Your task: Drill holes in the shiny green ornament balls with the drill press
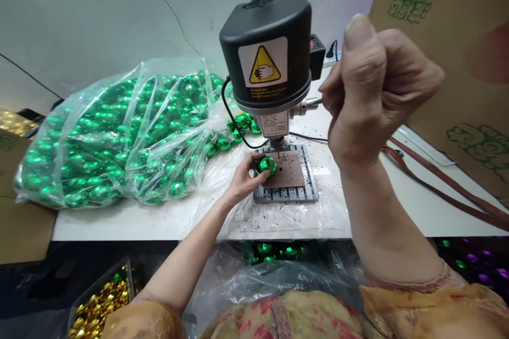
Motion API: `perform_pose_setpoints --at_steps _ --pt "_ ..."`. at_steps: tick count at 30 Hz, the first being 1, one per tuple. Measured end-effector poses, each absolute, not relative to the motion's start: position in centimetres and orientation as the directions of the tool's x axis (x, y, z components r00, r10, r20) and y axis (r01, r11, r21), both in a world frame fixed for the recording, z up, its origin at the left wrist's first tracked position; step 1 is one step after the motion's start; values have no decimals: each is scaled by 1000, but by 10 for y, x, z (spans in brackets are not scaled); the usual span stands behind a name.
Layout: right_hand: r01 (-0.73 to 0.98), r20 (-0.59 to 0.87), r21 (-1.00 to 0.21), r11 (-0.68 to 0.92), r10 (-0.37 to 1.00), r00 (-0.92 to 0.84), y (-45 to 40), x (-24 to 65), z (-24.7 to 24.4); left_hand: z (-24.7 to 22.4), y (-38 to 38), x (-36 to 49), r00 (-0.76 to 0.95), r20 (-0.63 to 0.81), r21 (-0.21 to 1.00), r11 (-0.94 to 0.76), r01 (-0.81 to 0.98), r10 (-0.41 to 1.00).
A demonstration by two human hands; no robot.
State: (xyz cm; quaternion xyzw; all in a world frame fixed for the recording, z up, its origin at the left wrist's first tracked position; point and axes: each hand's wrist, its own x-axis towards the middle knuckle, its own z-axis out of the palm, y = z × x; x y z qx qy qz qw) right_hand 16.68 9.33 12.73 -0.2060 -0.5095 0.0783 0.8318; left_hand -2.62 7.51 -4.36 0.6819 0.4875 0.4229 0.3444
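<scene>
My left hand (243,180) pinches a shiny green faceted ball (267,165) between thumb and fingers. The ball is over the left part of a brown board (294,169), just left of a small dark hole. That board lies on the slotted metal base (286,195) of a small black drill press (265,42). The drill's chuck (277,143) is above the board, close to the ball. My right hand (369,90) is raised on the right, its fingers closed around the drill press lever (312,104); the lever's far end is hidden in the hand.
A large clear bag of green balls (119,132) lies on the white table (119,224) at left. Cardboard boxes (449,58) stand at right and left. Dark shavings litter the base. A crate of gold balls (99,302) sits below; green balls (274,250) lie under the table edge.
</scene>
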Motion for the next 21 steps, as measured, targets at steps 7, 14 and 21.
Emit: perform_pose_setpoints --at_steps 7,14,21 --pt "172 811 -504 846 396 431 85 169 130 -38 84 -11 259 334 713 -423 560 906" --pt "167 810 -500 850 390 439 87 168 131 -50 80 10 82 327 766 -315 561 942" --pt "158 818 -504 849 411 403 84 169 130 -58 79 18 79 316 824 -315 471 946"
